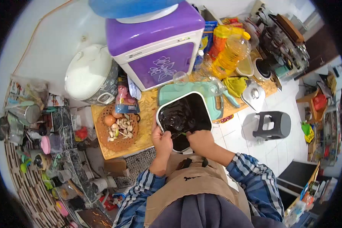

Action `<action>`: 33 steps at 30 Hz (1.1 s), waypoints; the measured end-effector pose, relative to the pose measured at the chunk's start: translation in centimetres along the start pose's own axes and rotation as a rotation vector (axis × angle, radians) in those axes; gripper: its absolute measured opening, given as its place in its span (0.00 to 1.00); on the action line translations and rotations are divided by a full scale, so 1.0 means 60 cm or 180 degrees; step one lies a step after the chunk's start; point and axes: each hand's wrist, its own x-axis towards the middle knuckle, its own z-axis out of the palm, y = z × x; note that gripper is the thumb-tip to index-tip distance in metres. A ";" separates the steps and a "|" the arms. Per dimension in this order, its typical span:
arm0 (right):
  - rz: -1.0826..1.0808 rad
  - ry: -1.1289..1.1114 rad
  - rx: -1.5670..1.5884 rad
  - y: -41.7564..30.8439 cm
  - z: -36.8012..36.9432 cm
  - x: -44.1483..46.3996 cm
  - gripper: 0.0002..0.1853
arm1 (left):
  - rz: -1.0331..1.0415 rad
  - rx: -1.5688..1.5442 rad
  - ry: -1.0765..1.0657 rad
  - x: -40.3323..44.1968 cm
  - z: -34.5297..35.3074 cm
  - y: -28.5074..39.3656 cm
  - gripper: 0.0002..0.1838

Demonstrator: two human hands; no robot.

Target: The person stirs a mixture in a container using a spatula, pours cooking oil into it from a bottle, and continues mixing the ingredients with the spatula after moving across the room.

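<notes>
A square white-rimmed container (209,114) stands tilted in front of my body, its inside dark. Glossy black material (178,116) fills part of it; it looks like a plastic bag lining or dark liquid, I cannot tell which. Over the container's near left side, my left hand (162,142) is closed with thumb and fingers pinched together. My right hand (200,140) is closed above the near right side. Between the hands, a thin green piece (183,133) pokes out from the right hand's fingers; its kind is too small to make out.
Left of the container, a woven basket (117,145) holds garlic cloves and onions on the yellow table (146,133). A green cutting board (167,93) lies behind it. A purple water dispenser (155,38), a rice cooker (91,76), an oil bottle (231,55) and a grey stool (279,125) surround the area.
</notes>
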 end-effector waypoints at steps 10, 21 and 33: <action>0.0362 0.0397 0.0305 -0.004 0.018 -0.099 0.12 | 0.0235 0.0477 -0.0489 -0.094 0.059 0.048 0.04; 0.1583 0.1056 -0.0407 0.121 0.091 -0.399 0.13 | 0.0257 0.1204 -0.1699 -0.318 0.215 -0.017 0.05; 0.3184 0.0256 0.0629 0.156 0.258 -0.749 0.10 | -0.0176 0.1183 -0.3207 -0.597 0.355 -0.126 0.07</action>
